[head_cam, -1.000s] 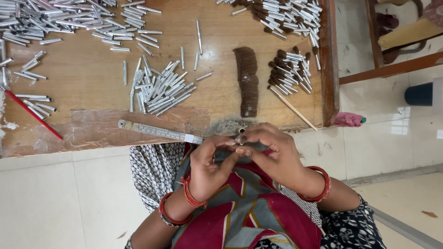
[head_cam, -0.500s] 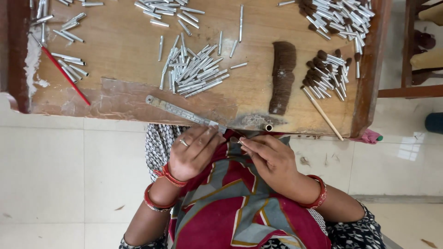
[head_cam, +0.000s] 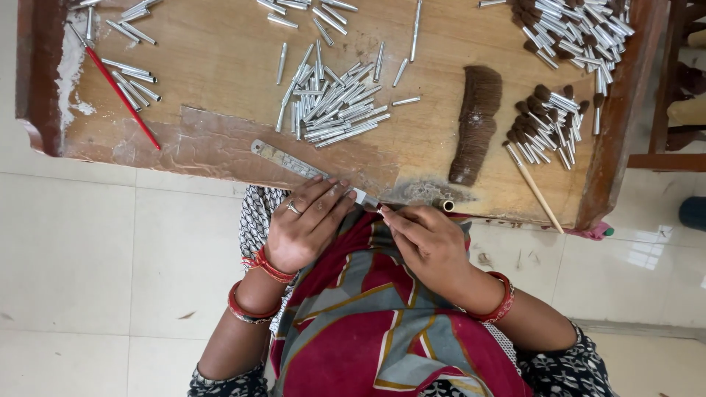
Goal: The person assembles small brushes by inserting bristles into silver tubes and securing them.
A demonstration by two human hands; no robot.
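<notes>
My left hand (head_cam: 305, 220) lies over the near end of a metal ruler (head_cam: 283, 158) at the front edge of the wooden board (head_cam: 220, 66), pressing it down with the fingers together. My right hand (head_cam: 426, 239) is beside it, thumb and forefinger pinched on a small silver tube (head_cam: 368, 198) at the ruler's tip. Most of that tube is hidden by my fingers. A short brass-coloured tube (head_cam: 446, 205) lies on the board just right of my right hand.
A heap of silver tubes (head_cam: 334, 103) lies mid-board, with a brown hair bundle (head_cam: 476, 121) and finished brush heads (head_cam: 551, 121) to the right. A red pencil (head_cam: 118, 88) and a wooden stick (head_cam: 535, 190) lie near the front. Pale floor tiles (head_cam: 88, 279) surround the board.
My hands moved from my lap up to the board's front edge. The left hand came down flat onto the ruler's end, and the right brought the small tube to it.
</notes>
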